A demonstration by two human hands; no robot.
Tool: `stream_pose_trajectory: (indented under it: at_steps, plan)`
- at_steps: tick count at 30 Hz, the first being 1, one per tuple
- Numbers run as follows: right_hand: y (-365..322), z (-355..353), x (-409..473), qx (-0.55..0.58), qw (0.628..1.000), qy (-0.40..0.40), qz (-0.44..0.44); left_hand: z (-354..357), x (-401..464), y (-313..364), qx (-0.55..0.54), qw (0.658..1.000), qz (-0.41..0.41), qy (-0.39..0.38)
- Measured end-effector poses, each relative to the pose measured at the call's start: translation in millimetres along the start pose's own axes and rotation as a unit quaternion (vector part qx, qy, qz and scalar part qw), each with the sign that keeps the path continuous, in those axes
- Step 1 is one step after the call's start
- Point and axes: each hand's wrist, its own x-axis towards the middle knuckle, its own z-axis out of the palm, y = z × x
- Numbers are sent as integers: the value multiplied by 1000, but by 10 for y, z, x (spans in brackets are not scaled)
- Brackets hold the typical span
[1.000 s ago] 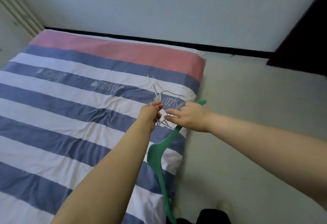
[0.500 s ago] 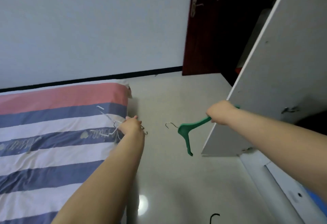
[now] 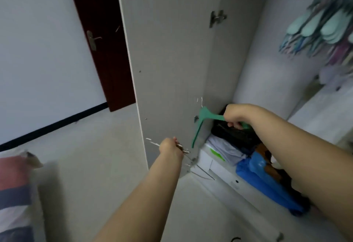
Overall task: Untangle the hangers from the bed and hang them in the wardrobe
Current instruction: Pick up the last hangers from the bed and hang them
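The green hanger (image 3: pixel 202 121) hangs in the air just in front of the open wardrobe (image 3: pixel 267 81), low down, above the folded clothes (image 3: pixel 227 150) on its floor. The right hand (image 3: pixel 236 114) is curled round one of its arms, so the metal hook points up and the free arm droops toward the near left; holding it by an arm probably leaves the hook clear to catch the rail. The wire hangers (image 3: pixel 183 151), thin and blurred, are bunched in the left hand (image 3: pixel 169 146), whose fingers are closed round them, near the lower edge of the wardrobe door (image 3: pixel 172 54). Keeping that bundle low and apart from the green one likely stops them tangling again. Far up on the right, a row of pale hangers (image 3: pixel 322 27) already hangs inside, which suggests where this one belongs. A corner of the striped bed (image 3: pixel 15 184) shows at the near left.
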Motion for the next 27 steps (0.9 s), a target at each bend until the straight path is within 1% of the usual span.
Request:
stream_pose_trajectory:
  at_steps: [1, 2, 3, 5, 7, 10, 12, 16, 18, 20, 21, 24, 27]
  plan:
    - [71, -87, -51, 99, 995, -6, 8, 144, 7, -79, 11, 1000, -15, 9]
    - [165, -183, -28, 181, 983, 13, 6, 317, -25, -190, 33, 999, -9, -18]
    - [229, -293, -56, 269, 962, 38, 4, 497, -95, -311, 53, 997, -2, -48]
    - [288, -440, -85, 382, 919, 94, -7, 783, -121, -510, 101, 989, -20, -102]
    - [316, -537, -87, 436, 884, 168, -30, 997, -148, -605, 150, 975, -30, -159]
    - [378, -686, -24, 410, 862, 284, -85, 1339, -113, -679, 212, 951, -51, -221]
    - [387, -817, 74, 379, 854, 340, -104, 1564, -26, -652, 276, 930, -45, -240]
    - [354, -1244, 407, 367, 839, 393, -84, 2023, 16, -419, 380, 880, 48, -282]
    - [284, -1501, 584, 350, 833, 422, -74, 2260, 34, -267, 423, 843, 114, -312]
    - [212, -1762, 731, 342, 822, 450, -65, 2499, 86, -120, 475, 800, 169, -325]
    - [190, -1888, 792, 337, 818, 462, -60, 2620, 116, -50, 490, 784, 190, -329]
    - [152, -2244, 947, 310, 810, 496, -42, 2939, 165, 118, 501, 754, 236, -354]
    - [140, -2557, 1098, 288, 808, 514, -31, 3166, 185, 223, 501, 738, 275, -359]
